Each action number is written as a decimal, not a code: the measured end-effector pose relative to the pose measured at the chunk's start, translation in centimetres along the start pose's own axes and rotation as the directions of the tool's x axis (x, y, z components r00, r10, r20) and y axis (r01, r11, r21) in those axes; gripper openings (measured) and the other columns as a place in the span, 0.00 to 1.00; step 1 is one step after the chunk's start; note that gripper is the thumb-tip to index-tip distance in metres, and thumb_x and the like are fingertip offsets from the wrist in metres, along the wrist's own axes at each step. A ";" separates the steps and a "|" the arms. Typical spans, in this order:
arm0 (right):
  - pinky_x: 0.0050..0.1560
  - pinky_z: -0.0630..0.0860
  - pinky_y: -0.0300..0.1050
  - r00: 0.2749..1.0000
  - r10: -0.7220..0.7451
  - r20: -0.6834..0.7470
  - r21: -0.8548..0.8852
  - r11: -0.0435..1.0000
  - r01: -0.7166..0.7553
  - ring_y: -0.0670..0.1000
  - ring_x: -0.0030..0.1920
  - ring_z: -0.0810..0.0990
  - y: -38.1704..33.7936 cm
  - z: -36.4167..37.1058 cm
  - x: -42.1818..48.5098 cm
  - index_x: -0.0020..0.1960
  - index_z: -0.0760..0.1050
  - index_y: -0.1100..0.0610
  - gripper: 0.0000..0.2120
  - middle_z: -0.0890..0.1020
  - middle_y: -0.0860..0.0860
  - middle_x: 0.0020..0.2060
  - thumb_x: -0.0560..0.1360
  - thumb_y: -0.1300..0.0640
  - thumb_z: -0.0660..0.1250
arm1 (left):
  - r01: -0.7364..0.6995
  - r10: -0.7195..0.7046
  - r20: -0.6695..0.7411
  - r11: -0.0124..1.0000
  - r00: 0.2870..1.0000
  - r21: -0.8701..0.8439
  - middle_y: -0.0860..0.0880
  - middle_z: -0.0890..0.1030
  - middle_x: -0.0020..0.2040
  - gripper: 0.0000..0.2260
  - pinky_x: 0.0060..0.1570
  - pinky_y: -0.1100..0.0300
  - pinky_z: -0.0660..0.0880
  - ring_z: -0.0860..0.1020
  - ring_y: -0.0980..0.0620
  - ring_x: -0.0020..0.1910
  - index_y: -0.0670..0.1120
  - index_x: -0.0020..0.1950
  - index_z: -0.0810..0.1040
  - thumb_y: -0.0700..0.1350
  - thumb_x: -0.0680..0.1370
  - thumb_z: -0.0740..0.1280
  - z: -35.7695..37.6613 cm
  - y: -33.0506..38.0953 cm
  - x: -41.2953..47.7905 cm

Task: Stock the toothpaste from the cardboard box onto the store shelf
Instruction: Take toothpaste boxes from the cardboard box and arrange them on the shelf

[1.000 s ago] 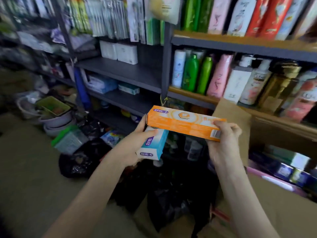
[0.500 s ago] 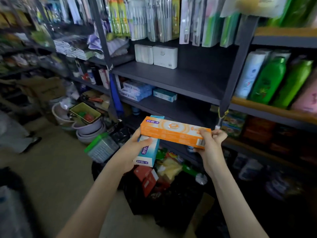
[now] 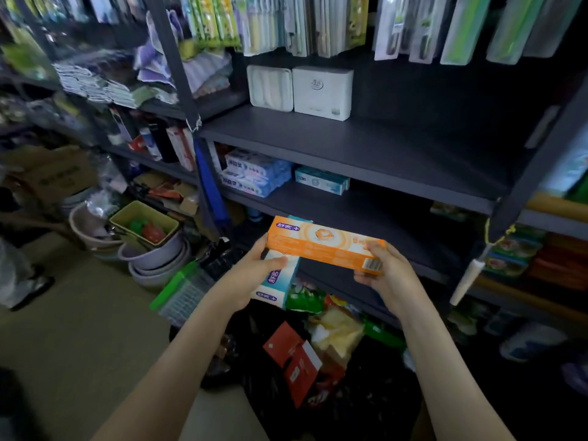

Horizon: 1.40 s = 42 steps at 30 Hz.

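Observation:
An orange toothpaste box [image 3: 321,243] lies level in front of the dark grey shelf unit. My right hand [image 3: 386,275] grips its right end. My left hand [image 3: 251,275] holds its left end with the thumb and also grips a white and teal toothpaste box [image 3: 280,281] that hangs below it. Behind the boxes runs a dark shelf board [image 3: 366,211] with blue toothpaste packs [image 3: 254,171] and a teal toothpaste box [image 3: 321,179] at its back left. The cardboard box is out of view.
Above is a wide grey shelf [image 3: 366,148] bearing two white boxes [image 3: 300,87], with hanging toothbrush packs [image 3: 318,23] over it. Black bags with snack packets and a red carton [image 3: 296,361] sit on the floor below my hands. Stacked basins [image 3: 156,253] stand at the left.
The view has swung left and closer to the grey shelves; the bottle shelves slid out to the right. Both hands keep the same hold on the two boxes.

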State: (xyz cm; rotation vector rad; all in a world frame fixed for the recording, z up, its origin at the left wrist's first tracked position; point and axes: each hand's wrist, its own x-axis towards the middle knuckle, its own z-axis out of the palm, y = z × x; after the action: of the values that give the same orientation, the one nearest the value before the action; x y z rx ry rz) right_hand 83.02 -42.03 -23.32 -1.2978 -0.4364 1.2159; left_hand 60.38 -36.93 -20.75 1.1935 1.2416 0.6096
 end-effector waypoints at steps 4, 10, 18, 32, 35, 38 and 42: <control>0.38 0.77 0.48 0.993 0.047 -0.109 0.120 0.992 -0.034 0.53 0.38 0.77 1.1 3.2 7.8 0.58 0.72 0.62 0.10 0.77 0.59 0.49 0.80 0.57 0.63 | 0.097 -0.096 -0.022 0.994 0.995 0.058 0.49 0.82 0.46 0.28 0.28 0.62 0.75 0.83 0.52 0.35 0.50 0.76 0.60 0.43 0.78 0.68 -3.7 1.5 7.4; 0.42 0.77 0.45 0.950 -0.051 -0.309 0.071 0.995 0.076 0.50 0.45 0.77 2.8 7.8 16.6 0.68 0.63 0.61 0.17 0.75 0.53 0.54 0.82 0.54 0.59 | 0.047 -0.046 -0.009 0.955 0.999 0.292 0.46 0.84 0.49 0.17 0.35 0.64 0.76 0.82 0.53 0.40 0.42 0.60 0.78 0.52 0.76 0.70 -10.2 2.1 18.4; 0.43 0.74 0.39 0.878 -0.285 -0.384 -0.184 0.956 0.230 0.51 0.47 0.74 5.0 11.0 26.4 0.63 0.60 0.54 0.10 0.73 0.53 0.54 0.83 0.55 0.55 | -0.201 0.143 0.142 0.760 0.979 0.618 0.52 0.81 0.56 0.21 0.40 0.68 0.73 0.80 0.56 0.47 0.49 0.66 0.74 0.51 0.75 0.72 -15.9 2.4 32.9; 0.46 0.74 0.36 0.810 -0.420 -0.409 -0.405 0.879 0.251 0.49 0.56 0.74 11.2 11.6 35.2 0.76 0.52 0.57 0.26 0.71 0.52 0.63 0.82 0.53 0.57 | -0.448 0.225 0.462 0.768 0.858 0.457 0.57 0.80 0.60 0.27 0.51 0.64 0.76 0.80 0.60 0.52 0.58 0.70 0.70 0.52 0.73 0.74 -15.8 -1.8 47.1; 0.55 0.68 0.41 0.813 -0.459 -0.358 -0.583 0.790 0.190 0.49 0.59 0.71 11.5 10.4 35.8 0.76 0.54 0.56 0.29 0.70 0.48 0.61 0.80 0.51 0.61 | -0.553 0.316 0.501 0.705 0.806 0.444 0.59 0.80 0.57 0.24 0.52 0.59 0.78 0.81 0.60 0.49 0.65 0.65 0.70 0.52 0.72 0.74 -15.2 -1.7 48.4; 0.52 0.69 0.47 0.800 -0.508 -0.318 -0.776 0.625 0.088 0.54 0.57 0.72 11.6 8.7 37.0 0.71 0.61 0.54 0.27 0.74 0.53 0.57 0.77 0.50 0.67 | -0.648 0.377 0.550 0.606 0.745 0.461 0.62 0.80 0.56 0.23 0.52 0.61 0.78 0.81 0.62 0.49 0.72 0.60 0.68 0.53 0.72 0.74 -14.9 -1.3 49.6; 0.49 0.65 0.42 0.748 -0.599 -0.286 -0.847 0.523 0.095 0.53 0.54 0.71 11.2 8.2 39.3 0.68 0.65 0.57 0.25 0.72 0.55 0.57 0.75 0.55 0.70 | -0.748 0.405 0.637 0.243 0.656 0.617 0.63 0.74 0.61 0.24 0.55 0.65 0.69 0.74 0.59 0.59 0.71 0.66 0.66 0.56 0.74 0.71 -13.7 -0.5 51.2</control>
State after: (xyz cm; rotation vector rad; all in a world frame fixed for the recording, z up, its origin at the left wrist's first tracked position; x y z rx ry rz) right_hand 86.23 -6.53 -44.98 -2.1129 -0.8322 0.1548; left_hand 61.93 12.62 -39.35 2.6196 0.6677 0.2190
